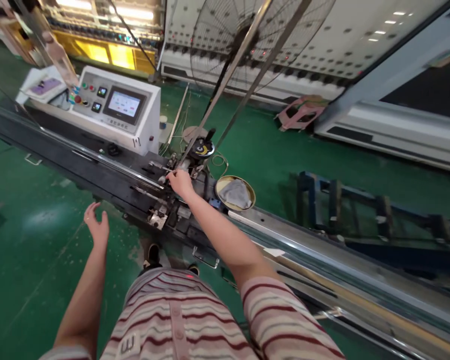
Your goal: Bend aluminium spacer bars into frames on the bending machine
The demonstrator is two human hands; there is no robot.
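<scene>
Your right hand (180,183) is stretched out ahead of you, fingers curled together and pinching at the lower end of a thin metal strip (243,50). That strip rises steeply up and away from your fingertips, with a second strip running close beside it. Whether you grip one strip or both is too small to tell. The hand rests over the dark clamp section of a long machine bed (97,170). Small metal fittings (158,218) sit just below your wrist, toward you. Just beyond your knuckles is a round black disc with a yellow mark (202,148). To the right of your forearm, near it, a shallow round dish holding a grey cloth (235,193) sits on the bed. A bright metal rail (322,260) runs on from there past your right elbow.

Your left hand (96,225) hangs free over the green floor (30,240), fingers loosely spread and holding nothing, well apart from the bed's near edge. Further out beyond it, left of your right hand, stands a white control box with a lit screen (122,106) and coloured buttons. Behind the strips is a large wire-guarded fan (247,45).
</scene>
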